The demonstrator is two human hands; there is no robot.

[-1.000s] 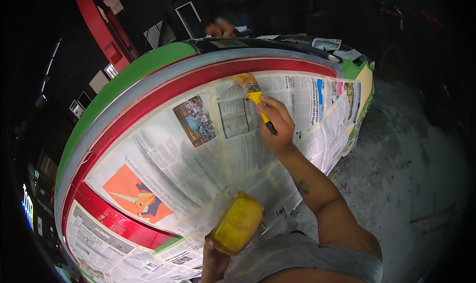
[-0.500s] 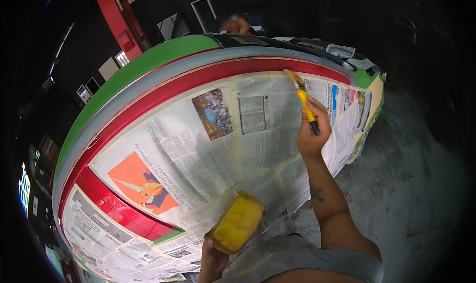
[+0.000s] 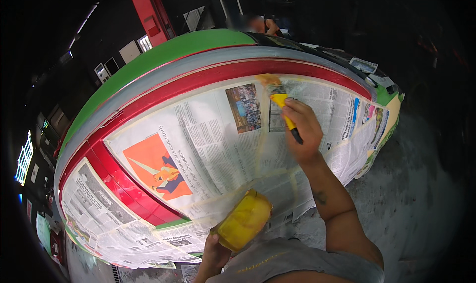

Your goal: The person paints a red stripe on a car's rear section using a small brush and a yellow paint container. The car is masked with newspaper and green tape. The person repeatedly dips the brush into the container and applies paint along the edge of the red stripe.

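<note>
My right hand (image 3: 305,129) is closed around the yellow-and-black handle of a flat paintbrush (image 3: 279,99). The brush's pale bristles touch the lower edge of a red painted strip (image 3: 208,77) on a car's side, where taped newspaper (image 3: 208,129) begins. Low in front of me, my left hand (image 3: 216,253) grips the near left side of a yellow tub (image 3: 245,218), which is tilted. Its inside cannot be made out clearly. Sheets of newspaper cover the car's windows and side below and around the red strip.
The car's roof (image 3: 183,47) is green, with a grey band under it. Beyond the car stand a red post (image 3: 151,15) and a person (image 3: 265,26). Loose papers (image 3: 364,65) lie on the car's far right end. A grey stained floor (image 3: 411,184) extends at the right.
My right hand has moved the paintbrush left along the lower edge of the red strip, and the bristles now show broadside. The view has shifted; my left hand still holds the tub.
</note>
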